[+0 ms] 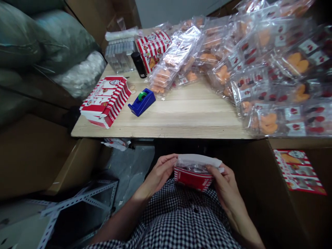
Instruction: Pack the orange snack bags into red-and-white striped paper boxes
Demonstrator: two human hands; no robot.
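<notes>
Held low over my lap is a red and white striped cardboard box [194, 178], its white flap standing up at the open end. Clear plastic packaging shows inside the opening. My left hand [163, 170] grips the box's left edge near the flap. At the right end, my right hand [222, 178] has its thumb on the opening and its fingers behind the flap. On the table beyond lie a blue tape dispenser [142, 102] with green tape and a striped box [105, 98].
Clear bags of orange and red pieces [269, 76] cover the table's right side. At the back stand a black bottle [139, 65], another striped box [153, 46] and a clear plastic container [120, 53]. A large carton [290, 211] at right holds a striped box [301, 171].
</notes>
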